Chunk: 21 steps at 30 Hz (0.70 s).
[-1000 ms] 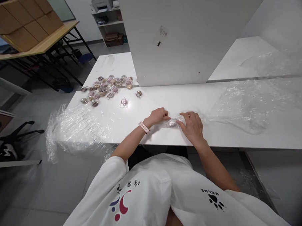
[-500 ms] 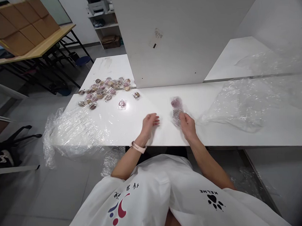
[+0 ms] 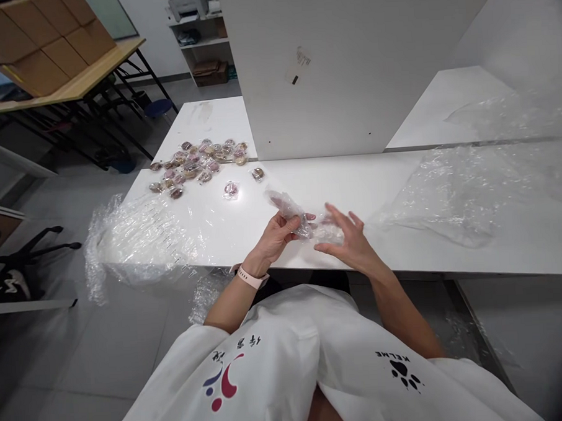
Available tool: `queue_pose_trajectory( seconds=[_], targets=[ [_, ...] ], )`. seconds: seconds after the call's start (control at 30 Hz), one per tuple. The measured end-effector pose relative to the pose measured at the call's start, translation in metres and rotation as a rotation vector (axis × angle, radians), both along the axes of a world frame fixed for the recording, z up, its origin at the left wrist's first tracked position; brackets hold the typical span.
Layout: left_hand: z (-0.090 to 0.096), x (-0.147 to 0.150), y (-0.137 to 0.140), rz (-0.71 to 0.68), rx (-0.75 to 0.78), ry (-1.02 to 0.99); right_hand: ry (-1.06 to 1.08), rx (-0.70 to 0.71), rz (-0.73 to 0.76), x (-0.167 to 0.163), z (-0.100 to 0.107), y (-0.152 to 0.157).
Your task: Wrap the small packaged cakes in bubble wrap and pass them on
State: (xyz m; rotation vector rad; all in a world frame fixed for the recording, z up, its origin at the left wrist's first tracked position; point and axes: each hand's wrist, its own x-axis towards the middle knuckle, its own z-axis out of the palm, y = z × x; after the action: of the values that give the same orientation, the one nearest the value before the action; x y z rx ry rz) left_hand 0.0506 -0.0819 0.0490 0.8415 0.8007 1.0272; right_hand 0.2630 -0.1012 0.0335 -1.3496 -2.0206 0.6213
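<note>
My left hand [image 3: 278, 236] pinches a clear plastic packet [image 3: 286, 205] with something dark pinkish inside; the packet tilts up over the white table [image 3: 377, 187]. Crinkled clear plastic [image 3: 327, 233] spans the space between my hands. Whether it belongs to the packet I cannot tell. My right hand [image 3: 350, 240] is beside this plastic, fingers spread and curved, gripping nothing that I can make out. Left of my hands lie a single pink wrapped round piece [image 3: 231, 189] and a brownish wrapped one [image 3: 257, 173].
Several wrapped round pieces [image 3: 193, 165] are heaped at the back left. A stack of clear bags [image 3: 142, 241] drapes over the front left edge. Clear plastic sheeting [image 3: 453, 209] spreads on the right. An upright white panel [image 3: 340, 77] stands behind the table.
The packet has passed from my right hand to my left, moving leftward. My right hand has let go and spread its fingers. The camera view has shifted slightly.
</note>
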Motion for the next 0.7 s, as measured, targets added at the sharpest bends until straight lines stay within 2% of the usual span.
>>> queue_pose_trajectory(
  seconds=[0.07, 0.13, 0.17, 0.23, 0.33, 0.4, 0.5, 0.6, 0.7],
  targets=[
    [0.0, -0.004, 0.003, 0.026, 0.051, 0.104, 0.086, -0.182, 0.127, 0.007, 0.002, 0.0],
    [-0.002, -0.004, 0.003, 0.048, 0.128, 0.266, 0.146, -0.223, 0.177, 0.005, 0.004, -0.003],
    [-0.003, -0.002, 0.003, 0.035, 0.18, 0.374, 0.159, -0.171, 0.171, 0.002, 0.004, -0.005],
    [-0.003, 0.002, -0.001, -0.025, 0.308, 0.625, 0.149, 0.039, 0.1, -0.007, 0.0, -0.009],
    [0.004, 0.006, -0.008, -0.142, 0.469, 0.979, 0.103, 0.344, -0.11, -0.017, -0.014, -0.013],
    [0.01, 0.007, -0.012, -0.226, 0.524, 1.118, 0.181, 0.368, -0.221, -0.02, -0.024, -0.016],
    [0.016, 0.012, -0.017, -0.261, 0.557, 1.129, 0.495, 0.15, -0.255, -0.026, -0.035, -0.024],
    [0.015, 0.025, -0.02, -0.23, 0.579, 0.961, 0.775, -0.099, -0.234, -0.032, -0.04, -0.033],
    [0.011, 0.036, -0.023, -0.293, 0.6, 0.754, 0.843, -0.165, -0.277, -0.019, -0.038, -0.026]
  ],
)
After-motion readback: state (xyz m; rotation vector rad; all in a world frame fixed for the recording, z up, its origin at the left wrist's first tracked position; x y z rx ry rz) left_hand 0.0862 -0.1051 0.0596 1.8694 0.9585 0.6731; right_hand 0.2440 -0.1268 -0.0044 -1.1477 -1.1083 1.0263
